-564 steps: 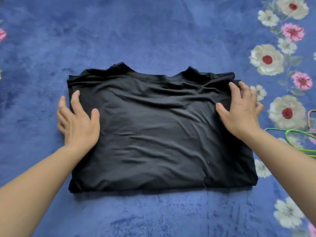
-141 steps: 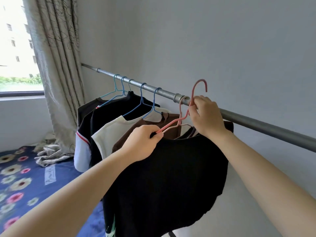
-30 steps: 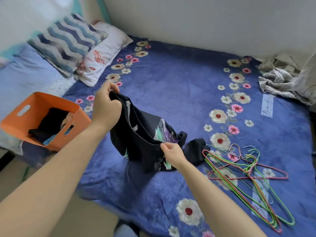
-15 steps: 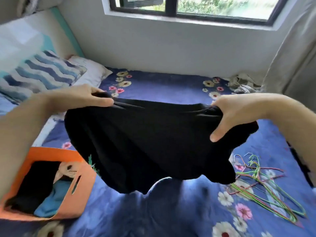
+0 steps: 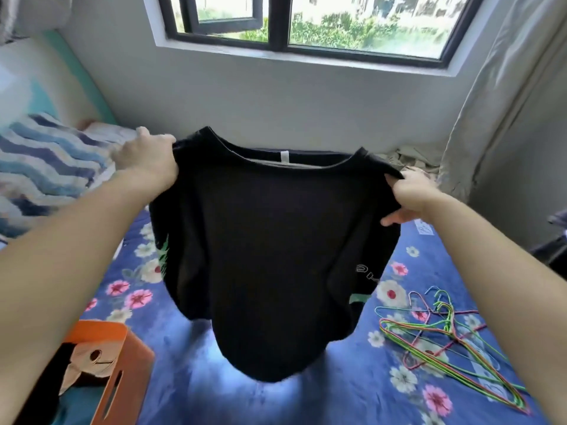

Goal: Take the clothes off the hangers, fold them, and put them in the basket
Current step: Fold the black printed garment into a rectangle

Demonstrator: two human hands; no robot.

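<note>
I am holding one soft black T-shirt (image 5: pixel 270 253) up, my left hand (image 5: pixel 147 161) and right hand (image 5: pixel 408 194) each gripping a shoulder; perhaps six thin wire hangers (image 5: pixel 445 342) are lying beside one orange basket (image 5: pixel 122 363).

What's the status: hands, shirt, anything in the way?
Left hand and right hand each grip a shoulder of the black shirt. Shirt hangs unfolded above the bed. Loose hangers lie right, orange basket lower left.
</note>
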